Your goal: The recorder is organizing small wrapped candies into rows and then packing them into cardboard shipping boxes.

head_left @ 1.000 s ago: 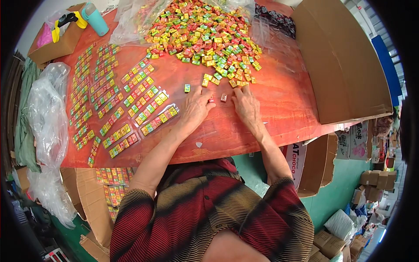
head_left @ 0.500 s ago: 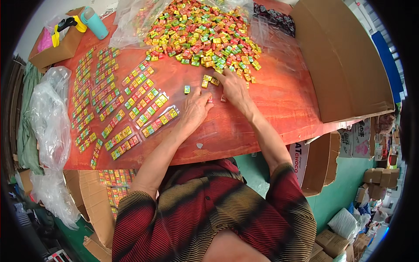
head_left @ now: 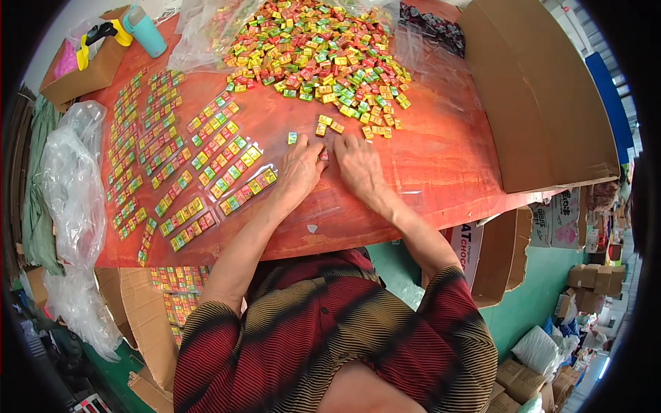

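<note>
My left hand [head_left: 301,167] rests on the red tabletop with its fingers closed against a small red box [head_left: 323,156]. Right beside it, my right hand [head_left: 359,165] has its fingers curled down to the table; what they hold, if anything, is hidden. Just beyond my left fingertips stands a small green-and-white box [head_left: 292,138]. A few loose yellow boxes [head_left: 322,128] lie ahead of both hands. Farther back spreads a big heap of small red, yellow and green boxes [head_left: 317,58].
To the left, rows of boxes in clear strips [head_left: 227,165] cover the table. A large cardboard carton [head_left: 544,103] stands at the right. Clear plastic sheeting [head_left: 200,48] lies by the heap. A turquoise bottle [head_left: 146,34] and a small carton [head_left: 82,79] are at the far left.
My right hand has drawn back from the heap's near edge toward me, with its fingers now close to my left hand. The left hand has barely moved.
</note>
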The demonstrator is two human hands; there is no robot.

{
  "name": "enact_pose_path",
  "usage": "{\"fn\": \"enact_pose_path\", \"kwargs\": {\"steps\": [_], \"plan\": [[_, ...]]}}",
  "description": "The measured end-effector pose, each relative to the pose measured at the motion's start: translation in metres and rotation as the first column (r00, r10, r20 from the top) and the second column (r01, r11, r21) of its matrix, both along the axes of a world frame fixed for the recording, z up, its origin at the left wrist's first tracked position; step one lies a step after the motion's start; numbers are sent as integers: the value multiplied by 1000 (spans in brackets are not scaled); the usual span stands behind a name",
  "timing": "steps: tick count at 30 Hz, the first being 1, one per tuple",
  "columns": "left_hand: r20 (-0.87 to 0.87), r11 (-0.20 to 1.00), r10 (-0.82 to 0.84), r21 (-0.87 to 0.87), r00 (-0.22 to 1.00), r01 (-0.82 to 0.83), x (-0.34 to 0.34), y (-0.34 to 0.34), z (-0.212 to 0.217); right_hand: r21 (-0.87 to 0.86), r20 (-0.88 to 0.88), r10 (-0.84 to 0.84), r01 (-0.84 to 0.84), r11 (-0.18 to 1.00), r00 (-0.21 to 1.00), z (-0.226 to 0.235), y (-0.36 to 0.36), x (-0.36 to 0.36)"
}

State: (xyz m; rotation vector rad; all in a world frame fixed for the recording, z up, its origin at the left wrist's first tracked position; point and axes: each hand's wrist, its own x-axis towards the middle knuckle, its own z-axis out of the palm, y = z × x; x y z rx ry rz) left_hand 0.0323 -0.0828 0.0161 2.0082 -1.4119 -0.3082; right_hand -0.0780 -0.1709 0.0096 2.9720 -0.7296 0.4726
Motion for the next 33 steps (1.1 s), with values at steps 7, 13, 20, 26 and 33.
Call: {"fn": "enact_pose_path", "kwargs": {"steps": [7,13,20,26,33], "plan": [[25,999,-39,-1,999,39,0,4,1,260,70,-68,47,964,995,23,-9,-28],[83,997,-55,-44,995,59,-1,5,0,337,117,67,-103,936,991,14,-11,-25],[88,996,-92,9,992,92,1,1,-4,377,252,24,-121,918,967,13,-25,-34],[136,995,-97,0,986,98,-4,-1,1,337,177,-79,15,942,981,3,-34,-49],[115,995,-93,28,989,91,-9,-2,4,486,108,-116,49,872,987,9,-24,-55]]}}
